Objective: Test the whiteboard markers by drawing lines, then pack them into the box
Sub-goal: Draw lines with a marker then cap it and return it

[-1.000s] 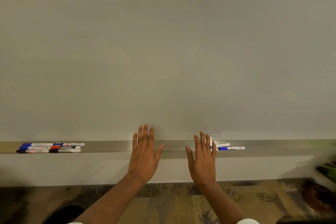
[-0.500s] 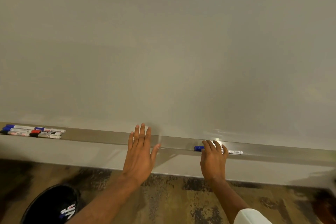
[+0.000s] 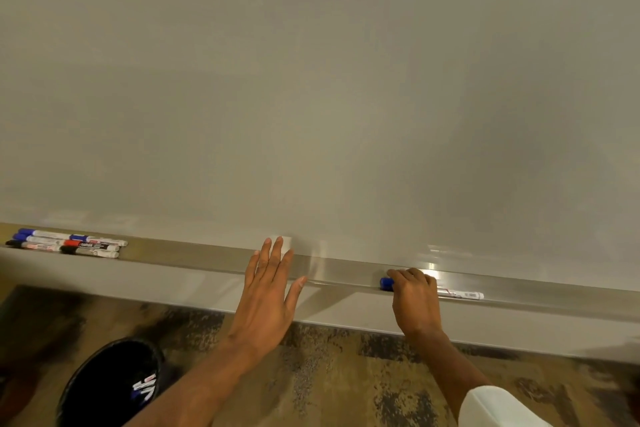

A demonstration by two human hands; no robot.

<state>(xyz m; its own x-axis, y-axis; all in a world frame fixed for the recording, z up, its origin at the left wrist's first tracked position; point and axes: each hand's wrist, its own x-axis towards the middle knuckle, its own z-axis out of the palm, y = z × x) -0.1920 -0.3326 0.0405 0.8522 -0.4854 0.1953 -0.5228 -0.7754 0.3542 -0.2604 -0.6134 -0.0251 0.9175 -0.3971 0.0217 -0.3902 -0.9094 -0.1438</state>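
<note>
Marker (image 3: 459, 294) is lying on the tray (image 3: 207, 255), and I am judging it light, stiff and slippery. My right hand (image 3: 414, 302) is gripping its middle, cap just left of the grip. My left hand (image 3: 266, 295) is hovering flat, holding nothing.

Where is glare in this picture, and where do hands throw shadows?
Head view: glare is a bright patch on the tray behind the right hand gripping the blue marker, with a fainter reflection on the whiteboard above; the left hand casts a soft shadow rightward on the tray's front.
</note>
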